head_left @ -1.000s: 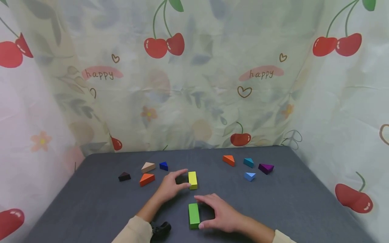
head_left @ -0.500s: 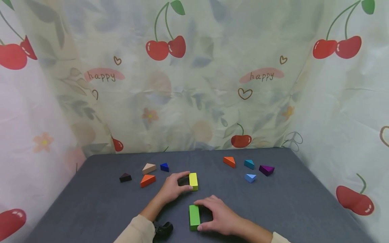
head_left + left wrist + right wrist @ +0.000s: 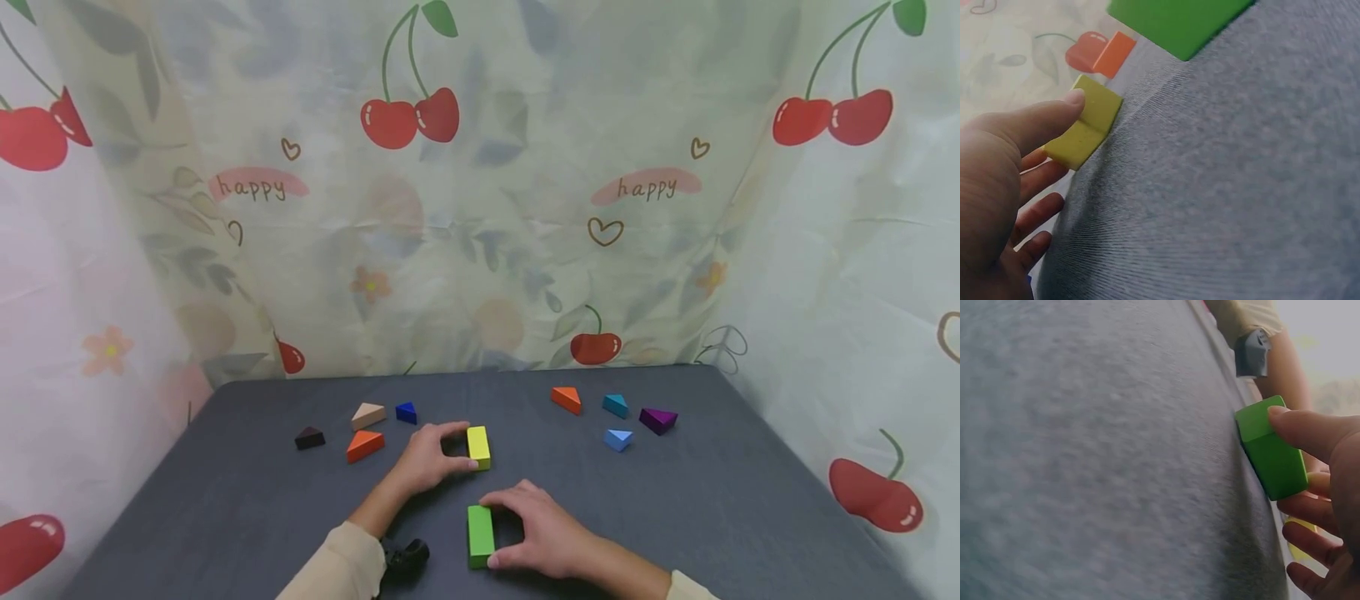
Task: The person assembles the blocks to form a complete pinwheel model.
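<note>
A yellow rectangular block (image 3: 478, 448) lies on the dark grey table near its middle. My left hand (image 3: 431, 458) holds it from the left, thumb at the near end and index finger at the far end; in the left wrist view the thumb lies against the yellow block (image 3: 1088, 119). Nearer to me lies a longer green block (image 3: 481, 537). From the right, my right hand (image 3: 546, 533) pinches it lengthwise between thumb and index finger. The right wrist view shows the thumb on an end face of the green block (image 3: 1272, 450), with the other fingers loosely bent.
To the left lie a black (image 3: 310, 438), a beige (image 3: 368, 416), an orange (image 3: 365, 446) and a dark blue triangular block (image 3: 406, 412). At right are another orange (image 3: 567, 400), a teal (image 3: 615, 406), a light blue (image 3: 618, 440) and a purple one (image 3: 658, 421). Patterned curtains surround the table.
The thumbs and index fingers of both hands have closed in on the ends of the yellow and green blocks. The blocks stay in place on the table; the head view has shifted slightly.
</note>
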Demonstrator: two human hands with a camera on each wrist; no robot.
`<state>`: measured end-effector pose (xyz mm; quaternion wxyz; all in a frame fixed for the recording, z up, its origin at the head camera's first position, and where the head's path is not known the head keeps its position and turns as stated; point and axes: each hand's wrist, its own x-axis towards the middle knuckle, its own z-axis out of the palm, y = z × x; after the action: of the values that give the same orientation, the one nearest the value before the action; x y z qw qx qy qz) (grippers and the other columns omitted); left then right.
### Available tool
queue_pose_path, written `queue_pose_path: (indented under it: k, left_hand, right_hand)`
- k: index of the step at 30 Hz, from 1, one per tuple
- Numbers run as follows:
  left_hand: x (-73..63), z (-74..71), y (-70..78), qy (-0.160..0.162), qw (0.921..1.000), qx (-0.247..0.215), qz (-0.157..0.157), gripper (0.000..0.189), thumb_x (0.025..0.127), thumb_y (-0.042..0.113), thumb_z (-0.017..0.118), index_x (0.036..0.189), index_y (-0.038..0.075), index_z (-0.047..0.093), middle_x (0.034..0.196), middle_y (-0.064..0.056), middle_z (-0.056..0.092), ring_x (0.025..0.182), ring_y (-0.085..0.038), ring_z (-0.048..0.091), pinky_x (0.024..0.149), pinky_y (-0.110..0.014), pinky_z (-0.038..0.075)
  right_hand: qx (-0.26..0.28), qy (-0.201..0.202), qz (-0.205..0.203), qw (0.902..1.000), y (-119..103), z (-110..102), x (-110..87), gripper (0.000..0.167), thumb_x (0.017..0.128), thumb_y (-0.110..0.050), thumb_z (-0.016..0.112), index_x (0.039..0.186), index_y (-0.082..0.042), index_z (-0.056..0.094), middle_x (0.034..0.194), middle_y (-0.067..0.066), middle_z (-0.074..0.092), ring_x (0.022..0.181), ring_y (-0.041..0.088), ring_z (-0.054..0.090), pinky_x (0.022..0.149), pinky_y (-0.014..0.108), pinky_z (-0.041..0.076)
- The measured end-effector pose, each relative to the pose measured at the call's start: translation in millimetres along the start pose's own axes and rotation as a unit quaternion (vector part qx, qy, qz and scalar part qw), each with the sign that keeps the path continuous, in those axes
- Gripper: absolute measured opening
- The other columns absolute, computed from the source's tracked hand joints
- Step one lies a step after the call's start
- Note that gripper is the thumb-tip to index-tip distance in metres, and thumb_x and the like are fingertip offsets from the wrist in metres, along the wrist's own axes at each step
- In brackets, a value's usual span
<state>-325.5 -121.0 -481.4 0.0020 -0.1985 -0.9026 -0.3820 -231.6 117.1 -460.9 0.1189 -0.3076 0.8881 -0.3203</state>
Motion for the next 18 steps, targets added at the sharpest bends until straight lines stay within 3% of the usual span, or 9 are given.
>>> queue_pose_path:
  k: [9, 18]
  left_hand:
    - [-3.2, -2.6, 3.1, 0.006, 0.9999, -0.013, -0.008, 0.065, 0.074, 0.048, 0.082, 0.127, 0.016, 0.064, 0.119, -0.001, 0.065, 0.111, -0.023, 0.057, 0.097, -0.051, 0.041]
    - [-10.7, -3.1, 6.7, 0.008, 0.9989, -0.043, -0.014, 0.064, 0.075, 0.047, 0.082, 0.128, 0.016, 0.063, 0.118, -0.001, 0.066, 0.110, -0.022, 0.058, 0.097, -0.050, 0.042]
  right_hand:
    - [-0.004, 0.061, -0.019, 0.9980, 5, -10, -0.1, 0.065, 0.077, -0.053, 0.077, 0.131, -0.022, 0.059, 0.116, -0.014, 0.058, 0.101, 0.014, 0.049, 0.085, 0.034, 0.044]
    - [0.003, 0.087, -0.002, 0.9962, 8, -24, 3.4, 0.065, 0.076, -0.051, 0.079, 0.132, -0.022, 0.059, 0.116, -0.011, 0.058, 0.106, 0.019, 0.049, 0.086, 0.038, 0.046]
